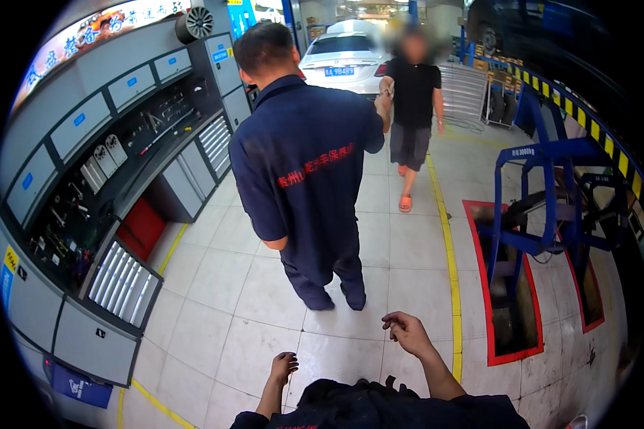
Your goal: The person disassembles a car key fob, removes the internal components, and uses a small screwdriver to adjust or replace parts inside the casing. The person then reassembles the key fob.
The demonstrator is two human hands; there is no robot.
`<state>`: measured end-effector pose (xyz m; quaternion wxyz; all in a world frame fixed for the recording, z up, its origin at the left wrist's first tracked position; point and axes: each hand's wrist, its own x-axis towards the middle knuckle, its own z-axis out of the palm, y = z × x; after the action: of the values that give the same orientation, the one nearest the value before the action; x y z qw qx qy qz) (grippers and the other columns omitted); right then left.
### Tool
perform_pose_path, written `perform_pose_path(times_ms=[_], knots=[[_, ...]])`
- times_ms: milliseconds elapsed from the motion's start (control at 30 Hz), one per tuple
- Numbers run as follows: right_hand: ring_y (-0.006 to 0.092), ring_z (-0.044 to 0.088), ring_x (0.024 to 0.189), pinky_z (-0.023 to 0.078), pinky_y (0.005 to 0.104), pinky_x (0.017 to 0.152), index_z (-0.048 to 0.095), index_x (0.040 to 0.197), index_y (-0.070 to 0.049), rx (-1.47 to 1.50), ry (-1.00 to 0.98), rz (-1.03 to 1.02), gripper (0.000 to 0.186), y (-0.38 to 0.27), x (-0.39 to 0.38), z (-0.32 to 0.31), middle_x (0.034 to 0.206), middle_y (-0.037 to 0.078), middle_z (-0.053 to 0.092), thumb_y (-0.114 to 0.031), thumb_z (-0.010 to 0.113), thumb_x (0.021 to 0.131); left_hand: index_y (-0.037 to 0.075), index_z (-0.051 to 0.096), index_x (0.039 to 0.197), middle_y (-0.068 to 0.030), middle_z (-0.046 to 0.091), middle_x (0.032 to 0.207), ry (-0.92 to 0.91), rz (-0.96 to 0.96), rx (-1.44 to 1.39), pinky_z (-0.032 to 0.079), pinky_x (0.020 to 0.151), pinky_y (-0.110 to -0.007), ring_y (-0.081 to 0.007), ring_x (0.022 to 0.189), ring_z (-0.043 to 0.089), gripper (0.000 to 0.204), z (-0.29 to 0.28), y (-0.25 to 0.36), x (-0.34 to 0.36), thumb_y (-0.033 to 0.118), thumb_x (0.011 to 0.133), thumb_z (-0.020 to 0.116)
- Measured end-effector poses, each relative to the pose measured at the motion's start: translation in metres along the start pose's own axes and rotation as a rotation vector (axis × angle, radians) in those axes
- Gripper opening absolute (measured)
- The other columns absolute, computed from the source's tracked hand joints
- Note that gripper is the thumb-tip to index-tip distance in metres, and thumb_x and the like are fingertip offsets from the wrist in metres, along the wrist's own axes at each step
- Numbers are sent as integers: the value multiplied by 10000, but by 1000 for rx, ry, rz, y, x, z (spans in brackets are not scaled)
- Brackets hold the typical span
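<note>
My left hand [284,366] hangs in front of my body at the lower middle, its fingers loosely bent and nothing seen in them. Farther right and a little higher, my right hand [406,334] is held out over the tiles, fingers slightly curled and apart, also without anything visible in it. Dark smudges mark the fingers of both. Neither hand touches an object; beneath them lies the pale tiled floor [343,343]. Closest ahead stands a co-worker in a dark blue work uniform [300,157], back toward me, one arm raised to the right.
A person in a black shirt [415,89] faces this way beyond the co-worker, near a white car [342,57]. Grey cabinets with a workbench [136,189] line the left. At right, a blue metal lift frame [544,157] stands over red-edged floor pits [491,314], beside a yellow line [454,279].
</note>
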<state>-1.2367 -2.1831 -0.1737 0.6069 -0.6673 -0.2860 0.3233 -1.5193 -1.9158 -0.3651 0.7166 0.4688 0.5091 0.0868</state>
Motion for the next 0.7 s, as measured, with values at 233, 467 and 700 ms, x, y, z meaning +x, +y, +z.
perform_pose_path(times_ms=[233,467,700], knots=[[83,558,659,472,236,604,603,1065,8,-51,-55,126,189,-4,82,4,871,49,646,-76,531,912,27,592,1044,-96,607,879,-31,-37,-132,516,640,-319,-200,740,608,239,42,37,68,205,892,542],[92,537,632,457,233,575,590,1053,24,75,-38,90,184,-23,138,19,848,62,635,-73,551,902,32,593,1020,-84,616,838,-65,-35,-5,511,623,-315,-181,726,607,222,64,92,139,200,887,534],[98,544,622,452,233,553,593,1025,26,121,44,87,163,-13,159,14,846,72,638,-50,571,882,26,587,1012,-84,607,864,-36,-11,42,513,637,-316,-187,735,611,206,53,117,143,188,888,561]])
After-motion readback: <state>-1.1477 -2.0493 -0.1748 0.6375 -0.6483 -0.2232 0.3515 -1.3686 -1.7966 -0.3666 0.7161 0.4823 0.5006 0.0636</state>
